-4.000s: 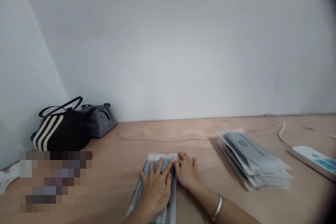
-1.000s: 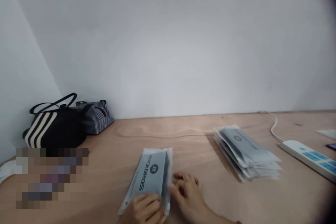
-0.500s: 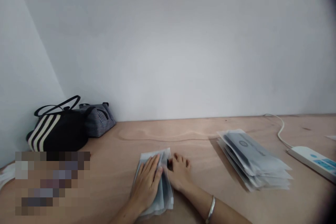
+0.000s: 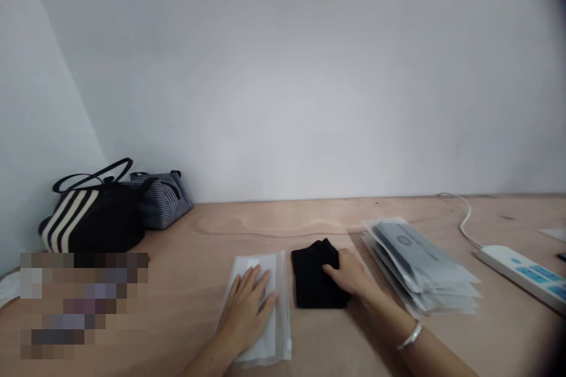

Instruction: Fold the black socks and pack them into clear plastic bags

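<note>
Right beside the milky zip pouch point(image 4: 283, 306), across a thin strip of wood on its right, is the folded black cloth point(image 4: 315, 280); whether it rests fully on the table or is slightly raised, I cannot tell. The right hand point(image 4: 349, 274) has the cloth by the edge farthest from the pouch, in a narrow grip: the thumb lies over the top face, while the other fingers are partly hidden behind that edge. The left hand point(image 4: 247, 306) lies flat on top of the pouch, its fingers a little spread, touching without grasping. A white slider point(image 4: 289, 344) sits at the pouch's near right corner.

Farther right of the pouch, past the cloth, is a loose stack of similar pouches point(image 4: 420, 265), a round dark mark showing on the top one. A silver bangle point(image 4: 410, 336) circles the right wrist. Well to the right of the pouch is a white power strip point(image 4: 522, 274) with blue sockets, its pale cable point(image 4: 464, 215) curving away toward the wall point(image 4: 309, 70).

To the left of the pouch and farther back stand a black bag point(image 4: 110, 221) with cream stripes and, touching it, a smaller striped bag point(image 4: 163, 203). Left of the pouch, nearer the person, a pixelated patch point(image 4: 84, 306) covers part of the wooden table point(image 4: 190, 283).
</note>
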Action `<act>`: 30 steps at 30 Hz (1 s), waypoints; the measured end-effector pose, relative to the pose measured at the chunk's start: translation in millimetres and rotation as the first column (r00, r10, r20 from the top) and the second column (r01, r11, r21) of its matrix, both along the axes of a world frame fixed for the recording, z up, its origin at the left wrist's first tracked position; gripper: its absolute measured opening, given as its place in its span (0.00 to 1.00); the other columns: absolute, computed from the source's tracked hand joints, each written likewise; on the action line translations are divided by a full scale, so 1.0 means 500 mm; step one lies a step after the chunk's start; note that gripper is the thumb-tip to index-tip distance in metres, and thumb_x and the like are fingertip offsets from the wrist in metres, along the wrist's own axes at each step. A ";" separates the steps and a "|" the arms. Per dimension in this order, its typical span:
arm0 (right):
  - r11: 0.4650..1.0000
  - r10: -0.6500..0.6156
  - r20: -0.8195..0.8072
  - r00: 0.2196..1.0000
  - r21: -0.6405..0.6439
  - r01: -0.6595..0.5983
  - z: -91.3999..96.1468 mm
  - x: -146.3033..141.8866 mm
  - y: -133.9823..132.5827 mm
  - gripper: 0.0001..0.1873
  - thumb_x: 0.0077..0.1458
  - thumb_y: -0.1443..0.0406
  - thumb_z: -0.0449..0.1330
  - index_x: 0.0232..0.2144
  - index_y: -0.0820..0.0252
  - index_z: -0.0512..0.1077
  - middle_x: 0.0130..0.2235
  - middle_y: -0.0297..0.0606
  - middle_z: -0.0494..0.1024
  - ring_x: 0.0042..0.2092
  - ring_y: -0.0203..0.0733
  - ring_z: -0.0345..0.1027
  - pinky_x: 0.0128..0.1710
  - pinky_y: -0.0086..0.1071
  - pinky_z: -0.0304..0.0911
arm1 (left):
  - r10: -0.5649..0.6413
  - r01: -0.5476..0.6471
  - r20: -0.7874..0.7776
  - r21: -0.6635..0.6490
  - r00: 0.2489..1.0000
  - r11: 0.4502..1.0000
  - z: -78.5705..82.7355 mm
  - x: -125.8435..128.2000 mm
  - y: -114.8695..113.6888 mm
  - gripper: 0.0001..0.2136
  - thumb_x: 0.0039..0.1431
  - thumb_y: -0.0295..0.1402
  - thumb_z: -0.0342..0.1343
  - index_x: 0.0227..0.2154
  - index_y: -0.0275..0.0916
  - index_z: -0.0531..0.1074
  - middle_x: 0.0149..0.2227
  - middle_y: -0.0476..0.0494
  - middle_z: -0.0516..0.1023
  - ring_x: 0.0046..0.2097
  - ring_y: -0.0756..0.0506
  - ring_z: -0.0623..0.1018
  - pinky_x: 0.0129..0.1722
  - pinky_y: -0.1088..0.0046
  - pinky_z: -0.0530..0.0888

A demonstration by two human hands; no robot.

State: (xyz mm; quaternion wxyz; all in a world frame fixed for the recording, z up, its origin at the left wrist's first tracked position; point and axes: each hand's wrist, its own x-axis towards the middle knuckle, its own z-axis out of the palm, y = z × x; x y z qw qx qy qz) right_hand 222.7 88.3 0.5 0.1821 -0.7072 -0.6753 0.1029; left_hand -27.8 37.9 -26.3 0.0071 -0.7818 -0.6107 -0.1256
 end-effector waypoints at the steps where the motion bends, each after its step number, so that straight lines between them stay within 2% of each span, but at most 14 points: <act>1: 1.000 -0.011 0.019 1.000 0.014 0.011 0.009 0.018 -0.004 0.26 0.49 0.60 0.53 0.48 0.71 0.63 0.48 0.55 0.67 0.49 0.53 0.60 0.45 0.40 0.56 | 0.007 -0.007 -0.018 0.016 1.000 1.000 0.009 0.005 -0.003 0.24 0.59 0.46 0.40 0.54 0.40 0.60 0.59 0.40 0.57 0.60 0.40 0.54 0.57 0.55 0.52; 3: 0.996 0.015 0.076 0.997 0.086 -0.021 0.025 0.029 -0.021 0.31 0.52 0.62 0.51 0.54 0.75 0.55 0.52 0.57 0.63 0.53 0.53 0.56 0.47 0.40 0.54 | 0.013 -0.011 -0.041 0.058 0.999 0.998 0.028 0.023 -0.007 0.22 0.58 0.43 0.42 0.53 0.39 0.62 0.58 0.40 0.58 0.60 0.39 0.55 0.57 0.55 0.51; 6: 0.954 0.177 0.203 0.963 0.206 -0.218 0.027 -0.008 -0.058 0.28 0.56 0.62 0.46 0.58 0.67 0.51 0.56 0.50 0.59 0.56 0.49 0.51 0.53 0.41 0.46 | -0.004 0.005 -0.020 0.059 1.000 0.998 0.042 0.069 -0.007 0.22 0.60 0.39 0.38 0.54 0.37 0.60 0.58 0.40 0.57 0.59 0.41 0.55 0.57 0.57 0.52; 8: 0.942 0.225 0.264 0.938 0.187 -0.279 0.010 -0.039 -0.076 0.26 0.57 0.58 0.45 0.57 0.58 0.54 0.58 0.46 0.58 0.58 0.52 0.47 0.55 0.48 0.37 | 0.006 -0.006 0.003 0.001 1.000 1.000 0.035 0.097 -0.003 0.24 0.61 0.40 0.36 0.57 0.35 0.54 0.60 0.39 0.54 0.60 0.41 0.53 0.56 0.56 0.52; 11: 0.963 0.216 0.296 0.931 0.093 -0.253 -0.023 -0.055 -0.076 0.27 0.58 0.53 0.42 0.57 0.54 0.54 0.59 0.45 0.54 0.60 0.56 0.41 0.54 0.56 0.28 | 0.025 -0.026 -0.017 -0.089 1.000 0.996 0.015 0.098 0.008 0.26 0.60 0.44 0.34 0.59 0.35 0.49 0.61 0.39 0.49 0.61 0.40 0.49 0.56 0.53 0.50; 14: 0.971 0.204 0.311 0.928 0.059 -0.233 -0.038 -0.027 -0.047 0.27 0.58 0.52 0.39 0.57 0.52 0.53 0.60 0.44 0.53 0.60 0.54 0.40 0.54 0.57 0.26 | 0.031 -0.038 -0.062 -0.125 0.998 0.991 0.005 0.030 0.015 0.27 0.60 0.47 0.33 0.58 0.38 0.51 0.61 0.40 0.48 0.61 0.41 0.48 0.57 0.53 0.48; 18: 0.975 0.181 0.336 0.924 0.059 -0.213 -0.036 0.023 -0.010 0.27 0.58 0.51 0.41 0.57 0.52 0.54 0.59 0.43 0.54 0.60 0.53 0.40 0.54 0.55 0.26 | 0.095 -0.108 -0.117 -0.112 0.989 0.988 0.009 -0.114 0.007 0.28 0.58 0.49 0.36 0.58 0.40 0.51 0.61 0.41 0.49 0.61 0.40 0.50 0.56 0.52 0.51; 20: 0.976 0.172 0.337 0.926 0.069 -0.206 -0.036 0.036 -0.003 0.27 0.57 0.51 0.41 0.56 0.52 0.55 0.59 0.43 0.55 0.60 0.53 0.41 0.54 0.54 0.26 | 0.074 -0.088 -0.121 -0.115 0.990 0.989 0.014 -0.171 0.001 0.27 0.59 0.49 0.37 0.58 0.43 0.50 0.61 0.44 0.49 0.61 0.41 0.50 0.56 0.53 0.51; 23: 0.975 0.151 0.349 0.925 0.099 -0.196 -0.035 0.041 -0.005 0.28 0.57 0.51 0.42 0.56 0.54 0.56 0.59 0.44 0.56 0.60 0.53 0.41 0.54 0.54 0.29 | 0.053 -0.069 -0.127 -0.125 0.990 0.990 0.030 -0.203 -0.002 0.27 0.58 0.50 0.38 0.58 0.43 0.51 0.60 0.44 0.50 0.61 0.41 0.51 0.56 0.52 0.51; 26: 0.972 0.058 0.376 0.925 0.188 -0.137 -0.025 0.040 -0.016 0.24 0.59 0.56 0.42 0.53 0.57 0.61 0.57 0.47 0.59 0.57 0.52 0.47 0.52 0.48 0.43 | 0.018 -0.021 -0.094 -0.031 0.995 0.999 0.048 -0.158 -0.005 0.26 0.58 0.49 0.40 0.57 0.41 0.54 0.60 0.42 0.52 0.61 0.39 0.51 0.56 0.51 0.51; 28: 0.971 -0.059 0.403 0.913 0.236 -0.042 -0.016 0.042 -0.024 0.21 0.59 0.62 0.41 0.52 0.60 0.61 0.52 0.50 0.64 0.51 0.52 0.57 0.44 0.43 0.54 | -0.056 0.056 -0.037 0.025 0.998 0.998 0.055 -0.097 -0.014 0.25 0.59 0.48 0.41 0.56 0.41 0.56 0.59 0.42 0.55 0.60 0.40 0.53 0.56 0.53 0.52; 30: 0.966 -0.163 0.444 0.881 0.253 0.051 -0.012 0.044 -0.031 0.21 0.57 0.68 0.42 0.52 0.62 0.60 0.44 0.52 0.69 0.43 0.52 0.63 0.36 0.40 0.57 | -0.151 0.151 0.016 0.000 0.988 0.989 0.055 -0.027 -0.028 0.24 0.59 0.48 0.40 0.56 0.44 0.57 0.59 0.43 0.56 0.59 0.40 0.56 0.55 0.54 0.56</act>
